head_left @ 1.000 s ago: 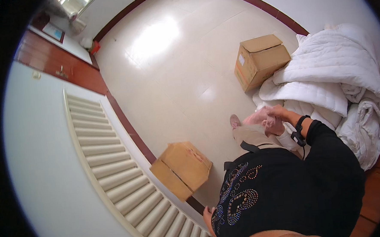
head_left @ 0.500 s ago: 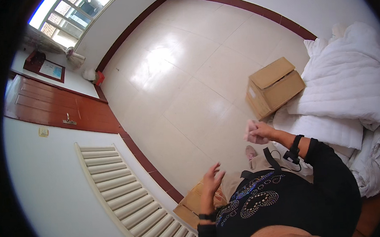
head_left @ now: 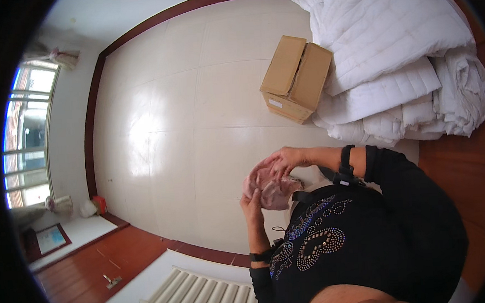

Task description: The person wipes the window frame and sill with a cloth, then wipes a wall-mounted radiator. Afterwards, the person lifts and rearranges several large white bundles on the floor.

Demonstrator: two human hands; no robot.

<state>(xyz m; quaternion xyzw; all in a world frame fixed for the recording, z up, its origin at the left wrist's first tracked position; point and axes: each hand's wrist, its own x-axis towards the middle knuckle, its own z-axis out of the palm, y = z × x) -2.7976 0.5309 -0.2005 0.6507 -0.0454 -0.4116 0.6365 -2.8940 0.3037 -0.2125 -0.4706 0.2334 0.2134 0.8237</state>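
Observation:
A pale pink cloth [head_left: 273, 194] is spread between my two hands, in front of my waist and above the tiled floor. Its soft, crumpled folds do not show what kind of piece it is. My left hand [head_left: 251, 204] pinches the cloth's left edge, thumb on top. At the upper right of the cloth my right hand [head_left: 287, 161] grips it with bent fingers. Some fingertips of both hands are hidden by the folds.
A closed brown cardboard box [head_left: 298, 77] stands on the floor ahead, against a heap of white quilts [head_left: 385, 45] at the right. On the left are a brown door [head_left: 84, 275], a white radiator [head_left: 206, 293] and a window [head_left: 30, 135].
The pink cloth was bunched in my right hand while my left hand was free with fingers apart. Now both hands hold it, opened out between them. My view has turned to the right.

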